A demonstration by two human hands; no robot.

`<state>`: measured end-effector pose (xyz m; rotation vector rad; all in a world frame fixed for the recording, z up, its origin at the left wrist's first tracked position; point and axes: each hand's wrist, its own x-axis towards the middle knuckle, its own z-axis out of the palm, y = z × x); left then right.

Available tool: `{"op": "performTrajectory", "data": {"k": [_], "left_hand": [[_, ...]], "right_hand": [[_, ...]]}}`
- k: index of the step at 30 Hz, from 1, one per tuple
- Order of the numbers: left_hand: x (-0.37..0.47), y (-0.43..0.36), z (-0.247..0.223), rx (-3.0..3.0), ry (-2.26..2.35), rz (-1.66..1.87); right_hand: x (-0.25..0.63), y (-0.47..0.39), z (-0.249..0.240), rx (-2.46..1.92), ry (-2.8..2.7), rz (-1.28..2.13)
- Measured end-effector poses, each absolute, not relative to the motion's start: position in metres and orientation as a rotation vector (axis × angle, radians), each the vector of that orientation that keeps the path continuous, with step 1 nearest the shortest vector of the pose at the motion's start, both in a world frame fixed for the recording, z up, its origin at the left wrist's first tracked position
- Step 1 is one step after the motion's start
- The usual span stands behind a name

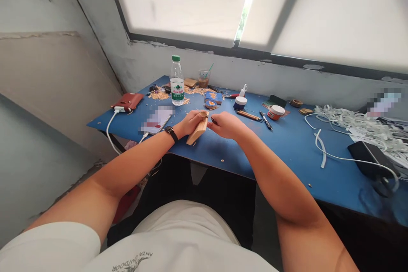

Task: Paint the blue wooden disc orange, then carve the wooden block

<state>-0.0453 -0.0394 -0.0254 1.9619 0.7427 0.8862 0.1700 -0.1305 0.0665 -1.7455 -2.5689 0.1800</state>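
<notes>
My left hand (pixel 192 123), with a dark watch on the wrist, is closed around a pale wooden block (pixel 197 133) held tilted over the front edge of the table. Close beside it, my right hand (pixel 226 125) is closed on a small carving tool (pixel 213 121). Only a dark bit of this tool shows at the fingers; the rest is hidden in the grip. Its tip seems to be at the upper end of the block, though contact is hard to make out.
On the blue table (pixel 242 148) stand a water bottle (pixel 177 83), a plastic cup (pixel 204 78) and paint jars (pixel 276 112). Wood shavings (pixel 159 92), a phone (pixel 157 120), pens (pixel 265 120) and a red-brown case (pixel 127 101) lie about. White strips (pixel 347 123) and cables cover the right side.
</notes>
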Motion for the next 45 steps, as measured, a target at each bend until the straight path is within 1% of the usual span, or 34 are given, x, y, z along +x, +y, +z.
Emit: {"op": "performTrajectory", "data": {"k": [7,16,19,23,27,29,35,39,45], "left_hand": [[-0.029,-0.046,-0.015,1.824,0.911,0.913],[-0.026,-0.05,-0.015,1.807,1.067,0.976],[-0.031,-0.05,-0.015,1.816,1.054,0.986],[-0.037,-0.052,-0.019,1.841,0.905,0.92],[-0.038,-0.052,-0.022,1.877,0.783,0.876],[-0.038,-0.052,-0.023,1.89,0.752,0.867],[-0.034,-0.057,-0.021,1.89,0.753,0.815],[-0.033,-0.061,-0.018,1.869,0.801,0.817],[-0.031,-0.064,-0.011,1.853,0.815,0.844]], "right_hand": [[0.163,-0.133,0.069,-2.026,-2.459,0.068],[0.169,-0.128,0.062,-2.069,-2.351,0.102],[0.176,-0.124,0.063,-2.084,-2.31,0.115],[0.185,-0.122,0.065,-1.907,-2.378,0.09],[0.195,-0.119,0.061,-1.533,-2.494,0.303],[0.2,-0.116,0.057,-1.428,-2.489,0.415],[0.211,-0.109,0.051,-1.296,-2.497,0.503],[0.211,-0.109,0.054,-1.288,-2.547,0.535],[0.207,-0.112,0.055,-1.371,-2.565,0.439]]}}
